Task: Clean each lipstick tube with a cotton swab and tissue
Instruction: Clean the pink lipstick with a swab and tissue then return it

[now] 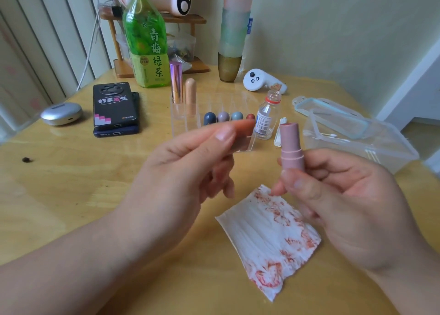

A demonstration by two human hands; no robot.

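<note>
My right hand grips an uncapped dusty-pink lipstick tube upright by its base, with the reddish stick showing at the top. My left hand is raised beside it and pinches a salmon-pink cap between thumb and fingers; the cap is blurred. Below both hands a white tissue smeared with red stains lies flat on the table. A few cotton swabs lie by a small clear bottle with its cap off.
A clear acrylic organizer holds several lipsticks behind my hands. At the right is an open plastic box with swabs and its lid. Two phones, an earbud case, a green tea bottle, a cup stack and a controller stand further back.
</note>
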